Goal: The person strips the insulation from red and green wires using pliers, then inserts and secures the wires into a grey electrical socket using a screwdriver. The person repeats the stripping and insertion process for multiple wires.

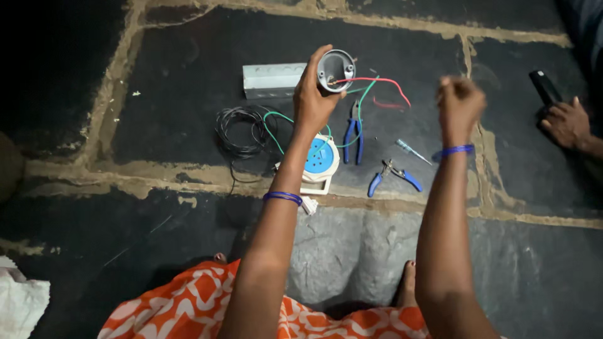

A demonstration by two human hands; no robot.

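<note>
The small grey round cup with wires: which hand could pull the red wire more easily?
Probably the right hand: it is free, raised beside the red wire. The left hand already grips the small grey round cup.

The right hand point(460, 100) is motion-blurred; its grip cannot be determined. Another person's hand point(568, 122) (beside a dark handset point(545, 86)) is cut off by the right edge.

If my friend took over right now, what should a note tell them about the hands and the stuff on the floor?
Left hand: raised, gripping a round grey fitting; red wire and green wire trail from it.
Right hand: closed in a blurred fist; anything in it cannot be seen.
On the stone floor: blue-faced socket, blue-handled pliers, small cutters, tester screwdriver, black wire coil, grey metal box.
Done: wires reach the fitting. Left: whether they are fixed cannot be seen.
</note>
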